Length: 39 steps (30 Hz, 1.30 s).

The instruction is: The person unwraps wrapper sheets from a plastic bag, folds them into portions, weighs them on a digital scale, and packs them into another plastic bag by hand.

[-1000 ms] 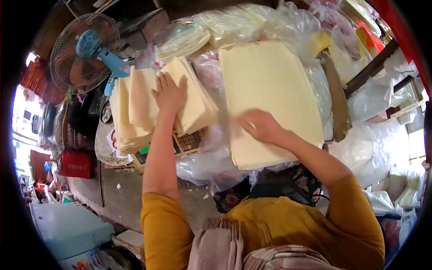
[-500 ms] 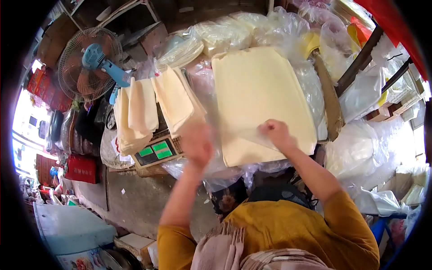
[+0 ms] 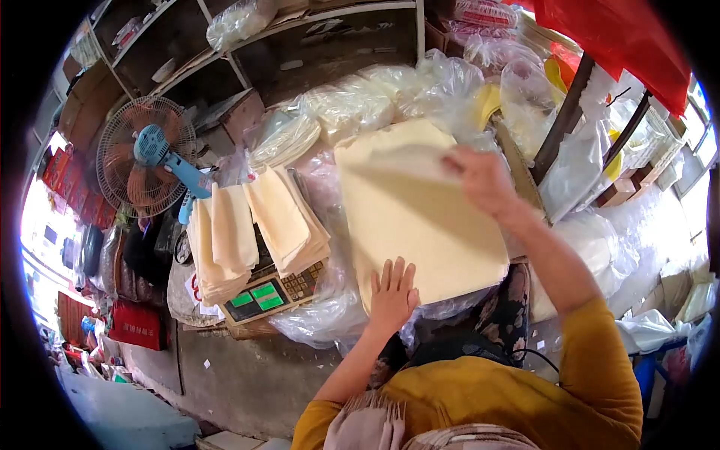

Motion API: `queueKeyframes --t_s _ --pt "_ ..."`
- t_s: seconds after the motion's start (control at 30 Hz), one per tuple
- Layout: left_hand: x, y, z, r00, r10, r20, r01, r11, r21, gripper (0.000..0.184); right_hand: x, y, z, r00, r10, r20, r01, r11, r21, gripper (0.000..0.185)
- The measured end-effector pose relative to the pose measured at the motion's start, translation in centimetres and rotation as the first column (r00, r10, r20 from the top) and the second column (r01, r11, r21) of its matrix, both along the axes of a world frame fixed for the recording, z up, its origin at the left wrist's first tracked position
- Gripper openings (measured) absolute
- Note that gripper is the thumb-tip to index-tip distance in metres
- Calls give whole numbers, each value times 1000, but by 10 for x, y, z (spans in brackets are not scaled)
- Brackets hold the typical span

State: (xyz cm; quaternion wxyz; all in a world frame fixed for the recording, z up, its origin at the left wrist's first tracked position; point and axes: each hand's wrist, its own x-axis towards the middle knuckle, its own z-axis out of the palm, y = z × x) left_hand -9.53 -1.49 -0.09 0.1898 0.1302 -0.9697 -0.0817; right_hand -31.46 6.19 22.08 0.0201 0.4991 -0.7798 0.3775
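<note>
A large stack of cream sheets (image 3: 427, 247) lies in front of me. My left hand (image 3: 394, 296) rests flat on its near left corner, fingers spread. My right hand (image 3: 480, 180) is raised over the stack's right side, pinching the edge of a top sheet that is lifted and blurred. To the left, two piles of folded cream sheets, one (image 3: 221, 247) at the far left and one (image 3: 285, 225) beside it, sit on a scale with a keypad and green displays (image 3: 266, 296).
A blue fan (image 3: 154, 146) stands behind the folded piles. Plastic-wrapped bundles (image 3: 337, 109) line the back, below a shelf (image 3: 322, 15). A dark post (image 3: 566, 120) and clear plastic bags (image 3: 585, 255) are at the right. A red bag (image 3: 139, 325) sits at the left.
My left hand has moved from the folded pile to the large stack's near corner. My right hand has risen, lifting a sheet. The view has tilted up, showing more shelf.
</note>
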Motion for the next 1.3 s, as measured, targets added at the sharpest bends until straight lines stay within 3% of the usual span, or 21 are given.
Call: queueKeyframes --t_s 0.07,0.17,0.2,0.27,0.33,0.4,0.47,0.5,0.53,0.57,0.6,0.67,0.7,0.8,0.83,0.87,0.93,1.0,1.1,1.17,1.3 --pt "0 1 0 1000 14 20 -14 1000 -11 54 13 17 41 982 -17 -189 -18 983 -184 19" --pt "-1 -1 0 999 12 33 -14 997 71 55 45 47 36 892 82 -446 -197 956 -218 29" --pt "-1 -4 0 999 11 32 -15 994 110 56 53 53 8 912 125 -390 -188 974 -130 36" --pt "1 -13 -28 969 139 -206 3 823 568 50 62 64 -52 920 220 -325 -248 968 -45 42" --pt "1 -15 -28 919 201 -338 52 791 610 50 69 79 -106 865 287 -413 -210 952 222 43" --pt "4 -9 13 904 104 -414 13 963 271 54 75 93 -124 821 297 -488 -111 921 373 40" --pt "9 -14 27 974 -112 -197 127 990 63 51 58 117 -147 804 344 -484 -68 863 501 33" --pt "16 -17 16 974 -160 -161 193 958 212 51 49 125 -154 796 368 -481 -44 828 560 30" --pt "20 -20 13 968 -212 -136 248 901 356 51 44 128 -139 895 338 -292 -103 792 602 26" --pt "26 -22 12 952 -146 -270 268 825 498 43 37 135 -118 954 287 -87 -170 757 631 21" --pt "33 -27 9 974 -34 -224 187 677 711 41 32 137 -95 968 218 124 -245 725 644 17" --pt "43 -36 4 989 141 -45 10 238 971 37 13 127 -51 974 212 79 -213 743 635 15" --pt "33 -35 42 968 212 132 -186 257 948 38 1 118 -37 977 205 57 -195 754 627 15" --pt "-3 -32 57 797 463 -388 -162 782 602 46 -51 50 -77 984 49 -169 40 873 487 13" --pt "-11 -40 42 837 356 -415 -241 921 305 56 -68 27 -105 977 -6 -211 106 879 465 11" --pt "-17 -37 41 932 241 -273 -195 963 183 58 -83 7 -136 967 -22 -256 152 852 502 8" --pt "-25 -27 37 996 41 82 -39 999 -25 61 -94 -14 -161 942 -74 -328 252 803 540 10" --pt "-26 -19 17 994 52 99 -52 999 -5 62 -90 -20 -171 910 -149 -386 356 757 548 21" --pt "-25 -19 7 995 36 92 -38 999 25 61 -52 4 -162 838 -134 -529 328 899 292 38" --pt "-23 -22 6 998 16 69 -17 1000 18 61 -12 25 -148 924 -78 -373 233 891 390 46" --pt "-21 -37 12 987 22 159 -17 999 -33 55 14 50 -205 939 -44 -342 202 875 441 47"
